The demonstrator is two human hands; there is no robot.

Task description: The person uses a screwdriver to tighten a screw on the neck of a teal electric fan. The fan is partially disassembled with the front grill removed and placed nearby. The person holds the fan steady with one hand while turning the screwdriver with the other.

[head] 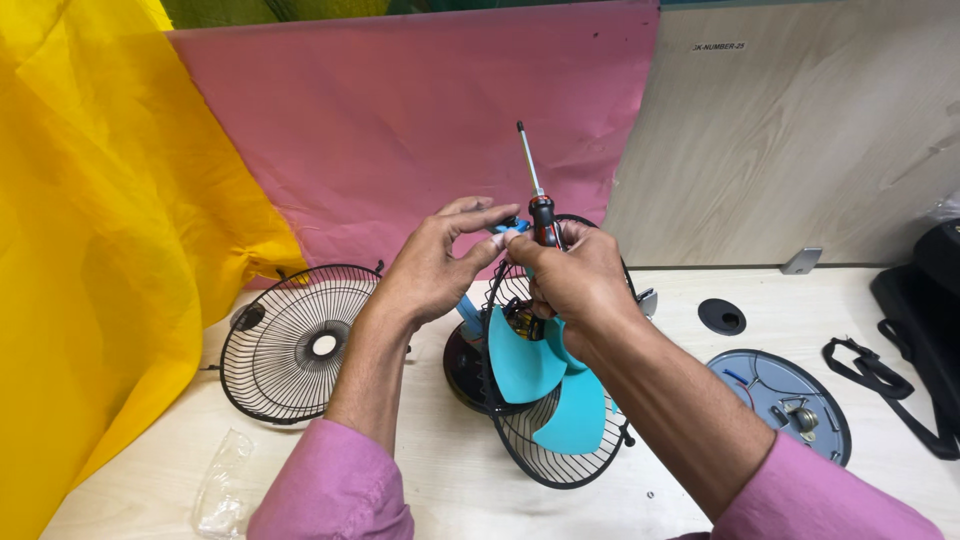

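Observation:
My right hand point(575, 280) grips a screwdriver point(535, 195) by its black and red handle, shaft pointing up. My left hand point(440, 260) meets it at the fingertips, pinching a small blue part point(512, 228) between thumb and forefinger. Both hands hover over a small table fan point(540, 400) with turquoise blades point(555, 385) sitting in its black rear wire grille. The fan's motor body is mostly hidden behind my hands.
A detached black front wire grille point(295, 340) lies at left. A round grey base plate point(790, 400) with wiring lies at right, next to a black strap point(880, 375) and black bag. A clear plastic bag point(225, 480) lies near the front left. Yellow and pink sheets hang behind.

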